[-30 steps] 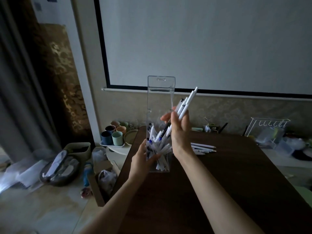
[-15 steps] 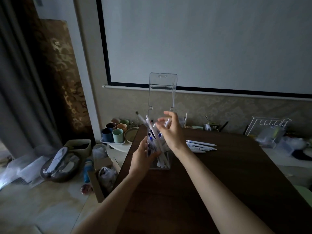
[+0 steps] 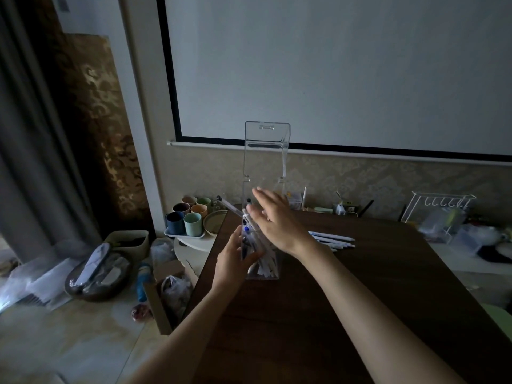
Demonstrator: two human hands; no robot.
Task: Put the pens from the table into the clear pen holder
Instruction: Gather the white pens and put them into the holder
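The clear pen holder stands near the left edge of the dark wooden table, its tall back panel rising above the cup part. Several white pens fill it, and one pen leans out over its left rim. My left hand grips the holder's lower left side. My right hand hovers flat in front of the holder's mouth, fingers spread, holding nothing. Several more white pens lie on the table just right of the holder, partly hidden by my right wrist.
A tray of coloured cups sits on a low stand left of the table. A white wire rack and plastic containers stand at the back right. Small items line the wall. Bags and a box clutter the floor.
My right hand brought a bunch of pens down into the holder, let them go, and now is open above them. The left hand kept hold of the holder.
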